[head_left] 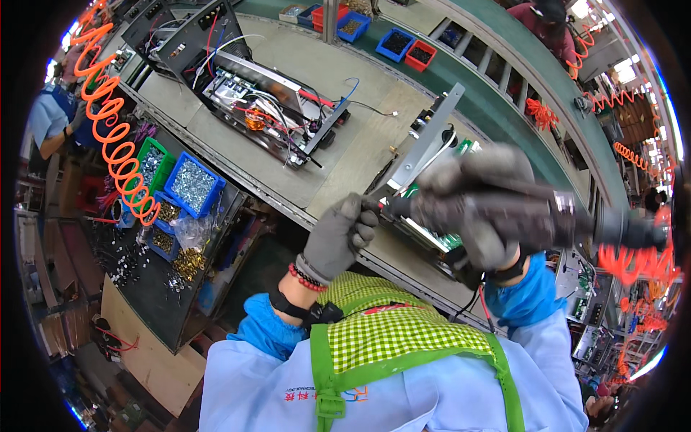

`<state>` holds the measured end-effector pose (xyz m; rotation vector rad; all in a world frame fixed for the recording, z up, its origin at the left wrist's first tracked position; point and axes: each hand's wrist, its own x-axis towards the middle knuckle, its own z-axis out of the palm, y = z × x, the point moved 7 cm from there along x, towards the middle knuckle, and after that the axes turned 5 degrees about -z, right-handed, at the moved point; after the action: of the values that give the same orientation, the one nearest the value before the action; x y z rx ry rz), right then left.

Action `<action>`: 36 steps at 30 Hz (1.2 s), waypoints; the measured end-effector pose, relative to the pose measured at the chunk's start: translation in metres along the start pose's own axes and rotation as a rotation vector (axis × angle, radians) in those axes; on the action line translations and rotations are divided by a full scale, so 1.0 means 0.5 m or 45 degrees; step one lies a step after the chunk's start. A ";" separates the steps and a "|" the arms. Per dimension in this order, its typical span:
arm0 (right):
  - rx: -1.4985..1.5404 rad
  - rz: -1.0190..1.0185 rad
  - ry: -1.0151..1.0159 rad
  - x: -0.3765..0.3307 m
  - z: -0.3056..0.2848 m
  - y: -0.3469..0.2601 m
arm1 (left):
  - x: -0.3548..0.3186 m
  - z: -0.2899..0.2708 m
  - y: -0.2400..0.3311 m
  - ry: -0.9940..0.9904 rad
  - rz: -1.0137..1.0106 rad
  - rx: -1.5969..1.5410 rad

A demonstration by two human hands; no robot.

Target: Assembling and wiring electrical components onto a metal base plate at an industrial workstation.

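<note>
My right hand (484, 173), in a grey glove, is wrapped round a dark power screwdriver (536, 216), blurred by motion. The tool lies sideways, its tip pointing left toward my other hand. Also gloved in grey, my left hand (335, 241) is closed at the near end of a grey metal panel (426, 140), right by the tool's tip. What its fingers pinch is too small to make out; a bit of red shows there. Partly hidden under the tool and my right hand is a green circuit board (451, 242) beside the panel.
An open chassis (266, 101) with loose wires sits on the bench (360, 137) to the left. Blue bins of screws (193, 186) and a green bin (152, 164) stand at far left, near an orange coiled hose (108, 122). More bins (396, 45) line the back.
</note>
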<state>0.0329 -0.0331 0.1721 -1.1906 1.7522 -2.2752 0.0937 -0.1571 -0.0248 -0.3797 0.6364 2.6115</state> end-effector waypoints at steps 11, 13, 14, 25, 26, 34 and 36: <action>-0.882 0.576 -0.455 0.253 0.080 0.313 | 0.143 -0.106 0.063 0.139 -0.009 0.868; -0.926 0.661 -0.507 0.254 0.084 0.354 | 0.157 -0.115 0.050 0.177 -0.006 0.927; -1.003 0.751 -0.544 0.249 0.080 0.375 | 0.161 -0.121 0.041 0.189 -0.043 0.921; -1.028 0.887 -0.570 0.252 0.065 0.447 | 0.171 -0.124 0.002 0.210 -0.059 0.640; -1.078 0.960 -0.604 0.248 0.063 0.456 | 0.170 -0.126 -0.002 0.214 -0.056 0.633; -1.133 1.024 -0.945 0.235 0.119 0.541 | 0.124 -0.177 -0.068 0.267 -0.180 1.230; -1.151 1.030 -0.979 0.224 0.135 0.581 | 0.138 -0.135 -0.114 0.128 -0.065 1.145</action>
<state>-0.1254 -0.2450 -0.0059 -0.9028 2.2659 -0.4631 0.0707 -0.1210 -0.1281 -0.2229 1.6810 1.9861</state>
